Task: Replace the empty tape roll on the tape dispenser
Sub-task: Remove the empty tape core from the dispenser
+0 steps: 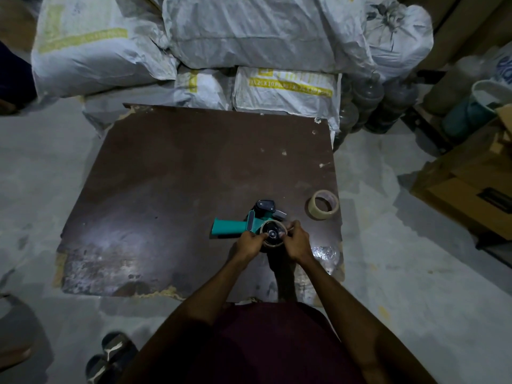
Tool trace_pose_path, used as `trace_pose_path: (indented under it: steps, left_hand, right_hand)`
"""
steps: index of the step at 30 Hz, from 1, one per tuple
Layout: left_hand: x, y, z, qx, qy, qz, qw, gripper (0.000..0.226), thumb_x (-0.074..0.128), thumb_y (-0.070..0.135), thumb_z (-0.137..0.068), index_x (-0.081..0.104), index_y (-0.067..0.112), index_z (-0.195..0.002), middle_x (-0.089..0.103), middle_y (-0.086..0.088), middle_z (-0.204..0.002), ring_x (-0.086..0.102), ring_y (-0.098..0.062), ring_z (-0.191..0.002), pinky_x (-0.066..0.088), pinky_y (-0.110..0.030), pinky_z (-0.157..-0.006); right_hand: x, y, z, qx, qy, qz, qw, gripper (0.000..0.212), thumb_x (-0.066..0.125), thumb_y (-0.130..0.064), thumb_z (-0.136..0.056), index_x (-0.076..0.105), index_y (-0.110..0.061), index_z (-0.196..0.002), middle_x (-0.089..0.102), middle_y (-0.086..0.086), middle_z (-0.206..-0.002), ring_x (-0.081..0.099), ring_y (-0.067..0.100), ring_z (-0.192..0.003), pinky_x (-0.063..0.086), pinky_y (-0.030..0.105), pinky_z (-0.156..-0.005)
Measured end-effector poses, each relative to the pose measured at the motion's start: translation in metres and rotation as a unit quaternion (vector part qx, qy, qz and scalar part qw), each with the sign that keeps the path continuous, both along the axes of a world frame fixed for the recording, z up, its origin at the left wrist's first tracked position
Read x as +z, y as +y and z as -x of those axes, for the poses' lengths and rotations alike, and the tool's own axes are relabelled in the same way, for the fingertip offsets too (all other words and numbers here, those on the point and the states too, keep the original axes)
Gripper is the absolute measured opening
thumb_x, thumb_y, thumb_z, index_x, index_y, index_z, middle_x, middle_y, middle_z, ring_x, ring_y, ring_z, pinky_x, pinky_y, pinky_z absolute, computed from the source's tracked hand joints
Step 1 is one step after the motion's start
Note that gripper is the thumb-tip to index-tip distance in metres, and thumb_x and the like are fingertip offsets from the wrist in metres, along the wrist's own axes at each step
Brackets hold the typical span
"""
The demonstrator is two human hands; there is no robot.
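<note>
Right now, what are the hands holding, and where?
Both hands, left and right, grip the rim of the roll on the teal tape dispenser.

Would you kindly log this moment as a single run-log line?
left hand and right hand: gripping roll on hub | tape dispenser: lying on table | spare tape roll: untouched, right of dispenser

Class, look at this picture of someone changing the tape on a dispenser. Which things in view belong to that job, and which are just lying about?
Part of the job:
- tape dispenser, teal handle
- roll on its hub, gripped by left hand and right hand
- spare tape roll near the board's right edge

Just lying about:
- sacks
- cardboard boxes
- sandals
- crumpled plastic
</note>
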State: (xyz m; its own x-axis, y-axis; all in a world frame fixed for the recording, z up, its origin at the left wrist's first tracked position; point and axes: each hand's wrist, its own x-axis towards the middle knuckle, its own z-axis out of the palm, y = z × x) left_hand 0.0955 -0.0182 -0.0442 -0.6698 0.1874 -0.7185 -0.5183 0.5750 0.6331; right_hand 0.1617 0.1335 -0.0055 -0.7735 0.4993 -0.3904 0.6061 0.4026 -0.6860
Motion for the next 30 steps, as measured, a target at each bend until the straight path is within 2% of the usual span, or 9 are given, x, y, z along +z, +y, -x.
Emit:
trace_pose_path:
  steps: [3, 6, 10, 14, 16, 18, 21, 25, 30]
  left_hand:
    - [-0.024, 0.001, 0.002, 0.011, -0.021, 0.003, 1.0, 0.047, 0.065, 0.063, -0.066, 0.072, 0.021, -0.087, 0.072, -0.003, -0.07, 0.065, -0.023, -0.063, 0.055, -0.038, -0.068]
    - [-0.039, 0.002, 0.002, 0.03, -0.04, -0.013, 0.999, 0.04, 0.07, 0.055, -0.068, 0.073, 0.023, -0.091, 0.079, -0.001, -0.08, 0.076, -0.023, -0.079, 0.063, -0.044, -0.081]
    - [-0.022, 0.005, 0.002, 0.063, -0.061, -0.039, 0.995, 0.035, 0.071, 0.046, -0.071, 0.068, 0.026, -0.1, 0.079, 0.003, -0.089, 0.076, -0.019, -0.088, 0.063, -0.047, -0.088]
    - [0.004, 0.007, -0.001, 0.066, -0.061, -0.049, 0.995, 0.02, 0.07, 0.039, -0.083, 0.064, 0.027, -0.098, 0.077, 0.001, -0.096, 0.073, -0.018, -0.092, 0.061, -0.044, -0.09]
    - [-0.002, 0.005, 0.0, 0.062, -0.064, -0.048, 0.995, 0.032, 0.071, 0.042, -0.075, 0.068, 0.023, -0.1, 0.079, -0.001, -0.094, 0.076, -0.019, -0.09, 0.062, -0.046, -0.089]
    - [-0.039, 0.002, 0.006, 0.055, -0.061, -0.05, 0.995, 0.045, 0.072, 0.049, -0.063, 0.072, 0.022, -0.1, 0.08, 0.0, -0.088, 0.078, -0.02, -0.086, 0.063, -0.049, -0.087]
    - [-0.075, 0.0, 0.01, 0.053, -0.066, -0.056, 0.995, 0.051, 0.073, 0.054, -0.057, 0.074, 0.025, -0.099, 0.08, 0.002, -0.086, 0.078, -0.021, -0.084, 0.062, -0.053, -0.087]
    - [-0.068, 0.003, 0.009, 0.07, -0.062, -0.049, 0.994, 0.056, 0.071, 0.057, -0.051, 0.073, 0.025, -0.097, 0.08, 0.002, -0.085, 0.078, -0.021, -0.083, 0.063, -0.05, -0.086]
    - [-0.044, 0.011, 0.006, 0.085, -0.034, -0.015, 0.996, 0.059, 0.067, 0.062, -0.055, 0.072, 0.025, -0.1, 0.079, 0.001, -0.087, 0.077, -0.019, -0.08, 0.064, -0.046, -0.082]
  right_hand:
    - [0.004, -0.001, 0.003, -0.003, -0.011, 0.015, 1.0, 0.02, 0.061, -0.011, -0.09, 0.064, -0.012, -0.11, 0.068, 0.009, -0.109, 0.062, 0.024, -0.1, 0.046, 0.029, -0.084]
    - [0.009, -0.002, 0.004, 0.002, -0.026, 0.036, 0.999, 0.025, 0.059, -0.012, -0.094, 0.071, -0.01, -0.117, 0.068, 0.009, -0.112, 0.061, 0.02, -0.1, 0.042, 0.024, -0.082]
    - [0.003, -0.002, 0.003, -0.007, -0.052, 0.044, 0.998, 0.031, 0.06, -0.03, -0.099, 0.064, -0.005, -0.116, 0.068, 0.011, -0.114, 0.063, 0.026, -0.101, 0.042, 0.028, -0.077]
    - [0.002, -0.001, 0.004, -0.032, -0.071, 0.055, 0.995, 0.032, 0.064, -0.028, -0.097, 0.055, -0.002, -0.114, 0.061, 0.012, -0.108, 0.057, 0.025, -0.093, 0.041, 0.031, -0.074]
    - [0.0, -0.002, 0.005, -0.045, -0.082, 0.087, 0.992, 0.032, 0.063, -0.027, -0.097, 0.059, -0.002, -0.116, 0.065, 0.012, -0.11, 0.061, 0.025, -0.094, 0.048, 0.034, -0.075]
    - [-0.002, -0.003, 0.004, -0.042, -0.083, 0.112, 0.989, 0.029, 0.059, -0.024, -0.097, 0.065, -0.003, -0.116, 0.07, 0.015, -0.112, 0.066, 0.026, -0.095, 0.053, 0.035, -0.077]
    - [-0.001, -0.004, 0.003, -0.027, -0.073, 0.116, 0.99, 0.027, 0.057, -0.021, -0.098, 0.07, -0.002, -0.112, 0.072, 0.016, -0.108, 0.067, 0.026, -0.095, 0.047, 0.031, -0.076]
    - [-0.001, 0.0, 0.006, -0.034, -0.092, 0.131, 0.987, 0.026, 0.06, -0.024, -0.097, 0.069, -0.001, -0.104, 0.072, 0.018, -0.103, 0.067, 0.027, -0.09, 0.052, 0.037, -0.077]
    - [-0.005, 0.002, 0.006, -0.046, -0.102, 0.132, 0.985, 0.03, 0.062, -0.027, -0.095, 0.071, 0.0, -0.106, 0.073, 0.02, -0.105, 0.07, 0.032, -0.096, 0.056, 0.044, -0.085]
